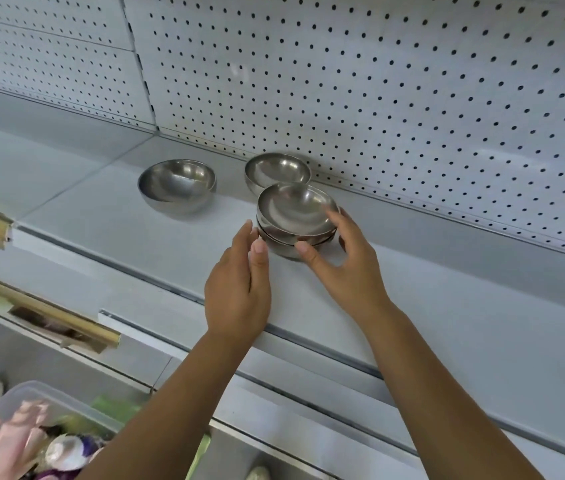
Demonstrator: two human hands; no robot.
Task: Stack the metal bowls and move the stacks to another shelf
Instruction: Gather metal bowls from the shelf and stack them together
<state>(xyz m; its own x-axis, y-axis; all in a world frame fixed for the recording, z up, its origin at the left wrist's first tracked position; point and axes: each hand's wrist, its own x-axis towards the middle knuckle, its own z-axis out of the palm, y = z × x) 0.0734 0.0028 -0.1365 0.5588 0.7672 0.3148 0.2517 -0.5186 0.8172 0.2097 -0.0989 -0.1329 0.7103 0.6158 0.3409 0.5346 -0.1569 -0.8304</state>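
A stack of shiny metal bowls (296, 216) stands on the white shelf (447, 306), its top bowl tilted. My right hand (340, 261) curls round the stack's right side, thumb at the front and fingers behind. My left hand (239, 282) sits at the stack's left side with straight fingers, its fingertips at the rim. Behind the stack is a single bowl (277, 171) near the back panel. Another single bowl (177, 185) rests further left.
A white pegboard back panel (378, 81) rises behind the shelf. Lower shelves with price rails (66, 327) lie to the left below. A clear plastic bin (31, 434) of mixed items sits at the bottom left.
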